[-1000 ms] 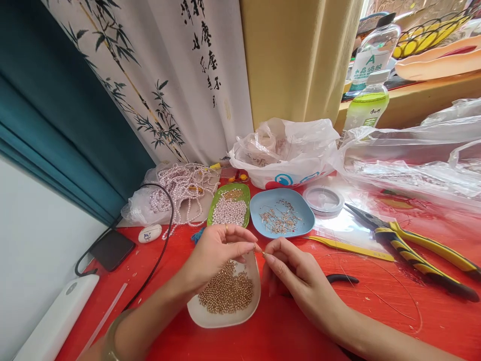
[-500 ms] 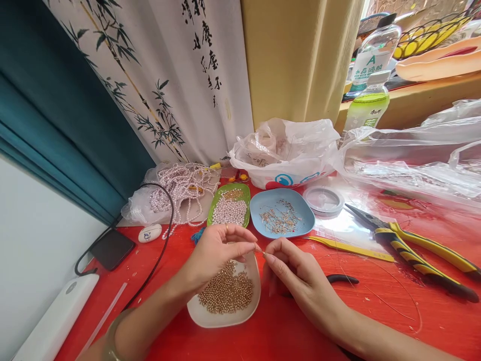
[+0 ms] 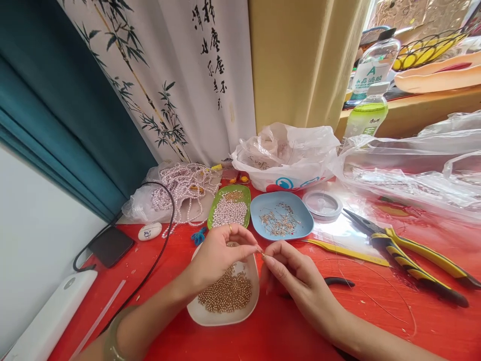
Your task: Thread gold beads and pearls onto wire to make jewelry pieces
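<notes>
My left hand (image 3: 229,249) is closed in a pinch above a white dish (image 3: 195,317) of gold beads (image 3: 227,293). Facing it, my right hand (image 3: 295,271) pinches as well, just right of the dish. A tiny gold piece (image 3: 260,251) spans the gap between both sets of fingertips; it looks like a small bead or pin, too little to make out exactly. Beyond the hands lie a green dish (image 3: 247,216) with pinkish pearl beads (image 3: 229,210) and smaller gold beads, and a blue dish (image 3: 259,200) holding metal pins (image 3: 280,220).
Yellow tweezers (image 3: 349,253), yellow-and-black pliers (image 3: 409,250) and a round clear lid (image 3: 322,204) lie at right. A black handle (image 3: 340,282) shows behind my right hand. Plastic bags (image 3: 285,160) stand at the back. Pearl strands (image 3: 184,183) and a black cable (image 3: 171,220) are at left.
The view has shifted slightly. Both hands keep their pinch on the tiny gold piece, with their fingertips a little closer together.
</notes>
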`<state>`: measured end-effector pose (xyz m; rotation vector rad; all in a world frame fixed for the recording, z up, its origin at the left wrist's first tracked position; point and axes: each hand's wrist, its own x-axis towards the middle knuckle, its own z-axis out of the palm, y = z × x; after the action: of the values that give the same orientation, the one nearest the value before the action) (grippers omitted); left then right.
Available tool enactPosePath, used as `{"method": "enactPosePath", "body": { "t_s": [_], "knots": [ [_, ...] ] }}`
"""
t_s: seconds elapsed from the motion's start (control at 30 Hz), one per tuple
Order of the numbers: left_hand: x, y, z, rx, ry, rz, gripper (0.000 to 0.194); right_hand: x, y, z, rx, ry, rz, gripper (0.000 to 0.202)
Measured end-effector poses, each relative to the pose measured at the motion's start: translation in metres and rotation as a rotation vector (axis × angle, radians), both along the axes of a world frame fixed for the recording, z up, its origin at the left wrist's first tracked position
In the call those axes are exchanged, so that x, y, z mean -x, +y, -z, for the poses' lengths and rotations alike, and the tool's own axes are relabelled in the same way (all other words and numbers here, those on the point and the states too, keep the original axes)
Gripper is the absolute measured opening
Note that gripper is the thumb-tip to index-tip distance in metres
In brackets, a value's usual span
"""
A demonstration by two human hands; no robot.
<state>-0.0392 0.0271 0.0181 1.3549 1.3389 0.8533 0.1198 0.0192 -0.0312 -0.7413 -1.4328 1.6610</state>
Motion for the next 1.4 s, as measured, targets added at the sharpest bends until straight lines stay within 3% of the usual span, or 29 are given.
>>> {"method": "enactPosePath", "body": {
  "t_s": [0.13, 0.33, 0.53, 0.7, 0.97, 1.07, 1.27, 1.4],
  "knots": [
    [-0.001, -0.003, 0.000, -0.091, 0.029, -0.025, 0.006, 0.001, 0.002, -0.007, 0.056, 0.043, 0.036, 0.020],
    [-0.008, -0.013, -0.002, 0.013, -0.013, -0.052, 0.009, 0.001, 0.002, -0.019, 0.055, -0.016, 0.177, 0.020],
    [-0.016, -0.020, -0.004, 0.149, -0.265, -0.066, 0.020, 0.000, 0.000, -0.020, 0.034, -0.045, 0.245, 0.022],
    [-0.015, -0.023, -0.002, 0.261, -0.446, -0.056, 0.028, 0.000, 0.000, -0.026, -0.024, -0.076, 0.209, 0.018],
    [-0.005, -0.018, -0.003, 0.244, -0.330, -0.023, 0.018, -0.006, 0.007, -0.036, -0.271, -0.224, 0.231, 0.014],
    [-0.002, -0.017, -0.005, 0.228, -0.292, 0.028, 0.015, -0.009, 0.010, -0.033, -0.258, -0.228, 0.267, 0.011],
    [0.002, -0.014, -0.009, 0.151, -0.151, 0.055, 0.010, -0.007, 0.008, -0.036, -0.017, -0.109, -0.023, 0.021],
    [0.003, -0.011, -0.013, 0.114, -0.139, 0.064, 0.009, -0.005, 0.008, -0.036, -0.005, -0.093, -0.035, 0.011]
  ]
}}
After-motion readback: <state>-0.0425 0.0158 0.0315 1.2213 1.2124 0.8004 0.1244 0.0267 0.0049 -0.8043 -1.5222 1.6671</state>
